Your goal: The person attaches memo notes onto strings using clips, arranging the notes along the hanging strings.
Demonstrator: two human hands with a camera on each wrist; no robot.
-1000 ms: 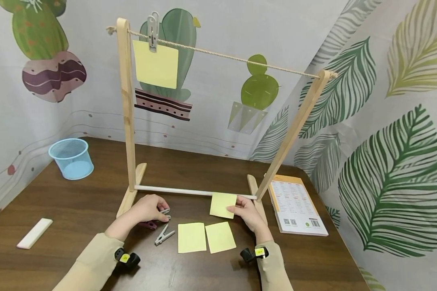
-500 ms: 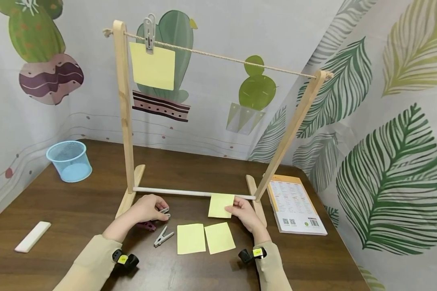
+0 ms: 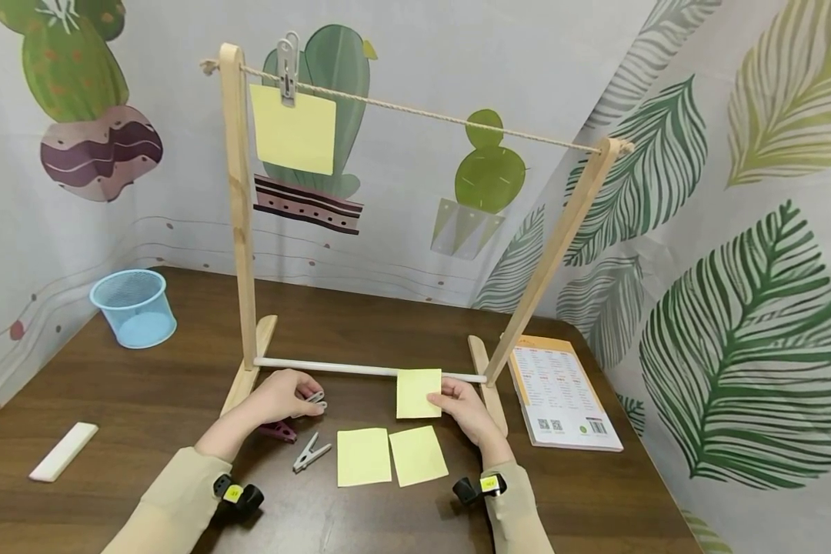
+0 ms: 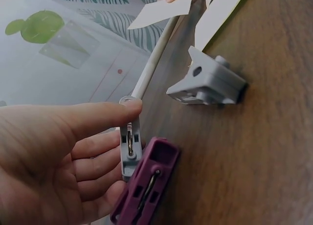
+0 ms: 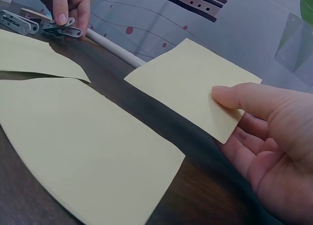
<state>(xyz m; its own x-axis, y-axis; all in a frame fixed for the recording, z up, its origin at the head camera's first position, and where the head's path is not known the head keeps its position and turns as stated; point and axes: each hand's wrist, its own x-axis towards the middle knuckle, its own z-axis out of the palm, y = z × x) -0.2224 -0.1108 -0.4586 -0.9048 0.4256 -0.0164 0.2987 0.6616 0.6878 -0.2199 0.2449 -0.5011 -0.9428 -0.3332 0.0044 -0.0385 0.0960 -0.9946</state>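
Note:
My left hand [image 3: 284, 398] pinches a grey clothespin [image 4: 129, 142] between thumb and fingers, just above the table. Beside it is a purple clothespin [image 4: 151, 186], close to the curled fingers. Another grey clothespin [image 3: 310, 452] lies on the wood to the right of that hand. With thumb in front and fingers behind, my right hand [image 3: 467, 408] holds a yellow sticky note [image 3: 415, 394] by its right edge, raised off the table. Two more yellow notes, a left one [image 3: 364, 458] and a right one [image 3: 418, 457], lie side by side between the hands.
A wooden frame [image 3: 238, 223] with a rope [image 3: 415, 111] across its top stands behind the hands. From the rope hangs a yellow note [image 3: 294, 135] under a grey clothespin [image 3: 288, 73]. A blue mesh basket [image 3: 135, 312], a white bar [image 3: 64, 452] and a calendar [image 3: 561, 392] flank it.
The sticky note in my right hand has turned slightly, its edges now straighter in the head view. My left hand keeps its pinch on the grey clothespin almost unmoved.

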